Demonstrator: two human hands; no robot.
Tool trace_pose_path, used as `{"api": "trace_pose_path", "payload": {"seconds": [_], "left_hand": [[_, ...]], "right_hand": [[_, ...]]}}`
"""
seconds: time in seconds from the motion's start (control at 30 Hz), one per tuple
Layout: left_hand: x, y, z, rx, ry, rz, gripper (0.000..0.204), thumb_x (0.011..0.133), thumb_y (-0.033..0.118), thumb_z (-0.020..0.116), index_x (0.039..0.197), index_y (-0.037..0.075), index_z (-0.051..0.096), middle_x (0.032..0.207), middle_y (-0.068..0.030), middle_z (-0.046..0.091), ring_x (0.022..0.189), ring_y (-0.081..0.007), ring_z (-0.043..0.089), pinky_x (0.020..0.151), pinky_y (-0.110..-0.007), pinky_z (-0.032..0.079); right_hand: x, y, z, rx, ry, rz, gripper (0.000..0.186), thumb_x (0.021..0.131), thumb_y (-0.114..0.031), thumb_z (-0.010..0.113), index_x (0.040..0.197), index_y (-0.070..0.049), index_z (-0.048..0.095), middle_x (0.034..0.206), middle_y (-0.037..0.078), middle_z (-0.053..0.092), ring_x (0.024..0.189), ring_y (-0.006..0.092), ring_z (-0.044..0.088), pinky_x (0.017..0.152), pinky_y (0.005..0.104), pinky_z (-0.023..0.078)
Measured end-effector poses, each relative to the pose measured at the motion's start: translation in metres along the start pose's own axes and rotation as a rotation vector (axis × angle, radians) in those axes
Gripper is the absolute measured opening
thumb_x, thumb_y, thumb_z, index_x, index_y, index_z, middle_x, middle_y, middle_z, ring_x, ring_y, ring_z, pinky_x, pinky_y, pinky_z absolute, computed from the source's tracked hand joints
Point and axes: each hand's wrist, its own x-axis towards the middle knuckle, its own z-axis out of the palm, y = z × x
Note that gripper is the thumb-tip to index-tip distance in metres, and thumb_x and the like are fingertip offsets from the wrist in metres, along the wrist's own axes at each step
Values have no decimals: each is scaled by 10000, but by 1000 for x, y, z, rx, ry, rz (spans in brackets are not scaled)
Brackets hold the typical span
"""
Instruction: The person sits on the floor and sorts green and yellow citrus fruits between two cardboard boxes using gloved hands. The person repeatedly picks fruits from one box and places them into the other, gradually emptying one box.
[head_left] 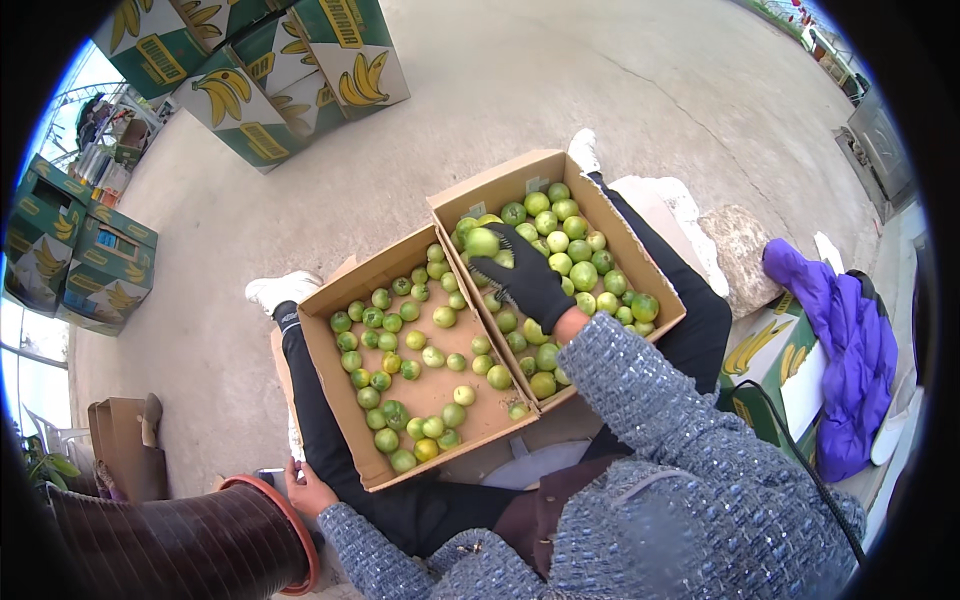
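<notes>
My right hand (519, 277), in a dark glove with its fingertips curled round, grips a green tomato (482, 242) over the right cardboard box (640, 250). Beneath and around that hand, several green tomatoes (582, 276) crowd the box. Side by side with it, touching along one wall, is the left cardboard box (470, 350); smaller green tomatoes (396, 413), a few yellowish, lie loosely spread in it. Down at the lower left, my bare left hand (311, 492) rests beside my left leg, thumb and forefinger apart. Its lower fingers are partly hidden.
My outstretched legs flank both boxes. Green-and-white banana cartons (290, 85) are stacked at the far left, with others (85, 255) nearer. A dark ribbed cylinder with an orange rim (270, 520) lies by my left hand. At right are a rough stone (738, 258) and purple cloth (840, 350).
</notes>
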Motion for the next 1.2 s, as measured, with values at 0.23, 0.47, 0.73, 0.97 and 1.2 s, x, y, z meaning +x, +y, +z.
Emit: {"api": "trace_pose_path", "payload": {"seconds": [0.23, 0.47, 0.73, 0.97, 1.2], "left_hand": [[2, -6, 2, 6, 0, 9, 268, 830, 113, 601, 1063, -11, 650, 891, -131, 679, 741, -206, 633, 683, -321, 500], [3, -22, 5, -4, 16, 32, 270, 832, 90, 596, 1081, 0, 648, 900, -126, 678, 746, -202, 629, 690, -319, 500], [1, -10, 1, -13, -21, -1, 274, 837, 84, 602, 1096, 7, 643, 919, -119, 680, 766, -200, 633, 689, -311, 503], [1, -12, 1, -19, -37, -20, 270, 846, 87, 601, 1098, 0, 639, 930, -125, 679, 782, -197, 638, 702, -304, 503], [-1, -3, -1, -45, -32, -37, 267, 850, 91, 598, 1101, 12, 642, 929, -118, 682, 757, -185, 634, 685, -306, 500]], "right_hand": [[8, 52, 4, -312, -40, 513, 617, 803, -439, 576, 1227, 0, 487, 1167, 248, 558, 1033, 370, 575, 905, 415, 449], [8, 45, 2, -837, -349, 252, 313, 849, -283, 514, 1013, -28, 592, 1043, 190, 622, 950, 357, 616, 810, 447, 491], [-1, 51, 9, -921, -216, 87, 388, 840, -241, 559, 1168, -65, 449, 1030, 188, 559, 874, 361, 608, 706, 477, 499], [3, 44, 15, -1008, -349, 78, 310, 848, -219, 561, 1114, -80, 482, 888, 161, 594, 827, 346, 619, 687, 441, 494], [47, 57, -6, -448, 97, 36, 342, 931, -241, 496, 1191, -26, 553, 1110, 209, 597, 1025, 336, 573, 884, 387, 449]]}}
